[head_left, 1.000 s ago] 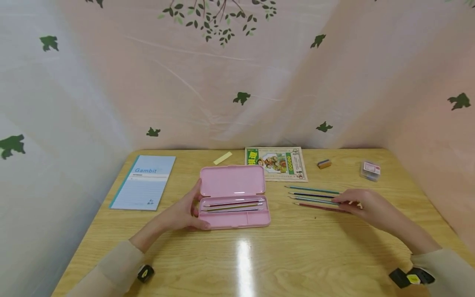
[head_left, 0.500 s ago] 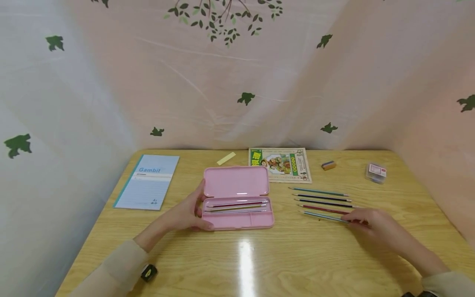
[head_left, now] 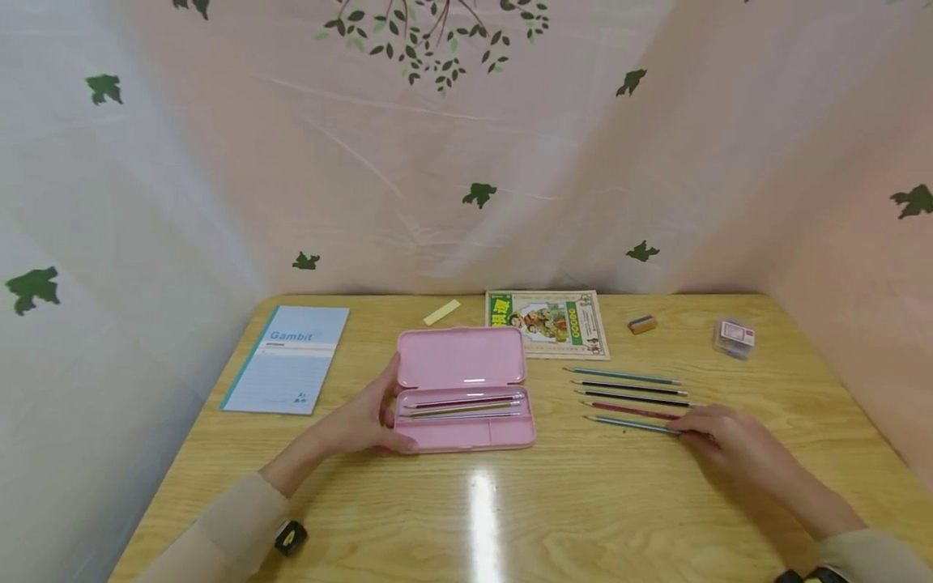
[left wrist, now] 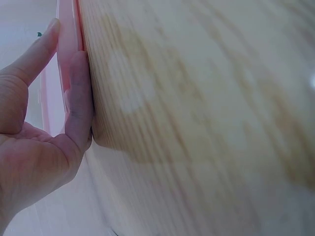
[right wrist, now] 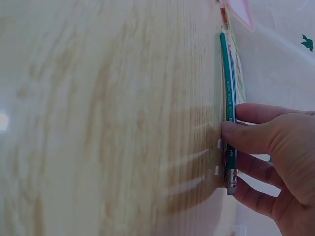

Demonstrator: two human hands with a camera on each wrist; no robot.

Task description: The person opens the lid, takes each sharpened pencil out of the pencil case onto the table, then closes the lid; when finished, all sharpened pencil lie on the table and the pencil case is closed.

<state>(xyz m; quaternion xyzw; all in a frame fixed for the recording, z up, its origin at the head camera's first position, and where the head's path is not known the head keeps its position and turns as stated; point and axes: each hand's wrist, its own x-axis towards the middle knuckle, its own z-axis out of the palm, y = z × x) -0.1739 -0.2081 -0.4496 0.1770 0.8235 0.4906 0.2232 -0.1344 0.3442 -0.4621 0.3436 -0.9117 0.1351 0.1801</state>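
Teal pencil (head_left: 631,424), at 3 o'clock of the pink pencil case (head_left: 448,436), pinched near its eraser end between thumb and fingers of the right hand (head_left: 729,441). Four further pencils (head_left: 636,397) lie side by side at its 12 o'clock. Left hand (head_left: 359,419) grips the open case at its 9 o'clock edge. Illustrated booklet (head_left: 561,322): 2 o'clock of the case; notebook (head_left: 287,360): 9 o'clock, beyond that hand.

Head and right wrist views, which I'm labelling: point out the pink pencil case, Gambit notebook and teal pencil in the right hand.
Pink pencil case (head_left: 461,357): head view, inside of the open lid.
Gambit notebook (head_left: 286,362): head view, middle of the cover.
Teal pencil (right wrist: 227,88): right wrist view, on its painted shaft.
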